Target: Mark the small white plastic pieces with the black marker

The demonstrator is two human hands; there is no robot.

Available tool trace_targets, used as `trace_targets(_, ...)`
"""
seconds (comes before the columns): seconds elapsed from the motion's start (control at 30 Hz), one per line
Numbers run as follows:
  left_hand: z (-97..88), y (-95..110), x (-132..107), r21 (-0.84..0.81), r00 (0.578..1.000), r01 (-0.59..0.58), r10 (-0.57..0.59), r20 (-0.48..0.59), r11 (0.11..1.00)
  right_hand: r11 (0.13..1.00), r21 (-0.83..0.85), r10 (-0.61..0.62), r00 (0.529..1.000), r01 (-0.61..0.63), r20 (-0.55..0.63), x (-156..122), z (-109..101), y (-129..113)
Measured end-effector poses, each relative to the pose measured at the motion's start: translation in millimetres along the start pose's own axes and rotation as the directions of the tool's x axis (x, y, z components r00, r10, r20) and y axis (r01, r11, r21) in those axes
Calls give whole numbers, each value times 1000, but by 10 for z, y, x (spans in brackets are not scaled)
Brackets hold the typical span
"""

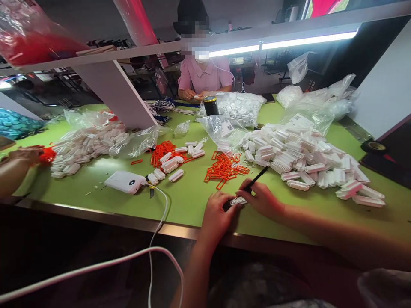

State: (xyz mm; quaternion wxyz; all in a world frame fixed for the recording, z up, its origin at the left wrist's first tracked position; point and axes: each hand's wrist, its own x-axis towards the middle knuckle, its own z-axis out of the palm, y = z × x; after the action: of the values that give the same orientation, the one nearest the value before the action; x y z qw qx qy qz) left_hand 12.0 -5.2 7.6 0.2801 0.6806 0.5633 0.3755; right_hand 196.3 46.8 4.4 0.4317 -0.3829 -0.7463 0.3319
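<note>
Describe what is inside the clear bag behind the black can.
White pieces show through the clear bag; anything deeper, or directly behind the black can, is covered and cannot be seen.

Held white piece [238, 200] partly covered, co-worker's arm [13, 173] cropped

Power bank [123, 182]: white, flat on the green tabletop [189, 203], cable [167, 205] attached.
Can [210, 106]: black, upright.
Tube light [308, 41]: lit, below the shelf [379, 14].
Roll [375, 146]: dark, at right, apparently tape.

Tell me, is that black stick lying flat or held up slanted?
Held up, slanted: the right hand grips the black stick, and its free end pokes out, pointing up and right in the picture.
</note>
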Motion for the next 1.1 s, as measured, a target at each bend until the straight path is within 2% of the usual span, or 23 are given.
trace_targets(0.33,-9,13,1,-1,1000,-1,1,4,1000,999,18,43,998,-44,38,-6,-7,-36)
trace_targets(0.87,1,85,-6,56,1000,31,-31,2,998,981,-190,-15,987,47,163,-14,-35,-22)
trace_targets(1.0,-1,75,-7,58,1000,13,-13,-2,998,980,-193,-26,989,53,144,-32,-28,-35)
trace_targets(1.1,3,44,-3,45,1000,-5,6,-8,999,993,-114,-33,997,41,69,-33,-23,-32)
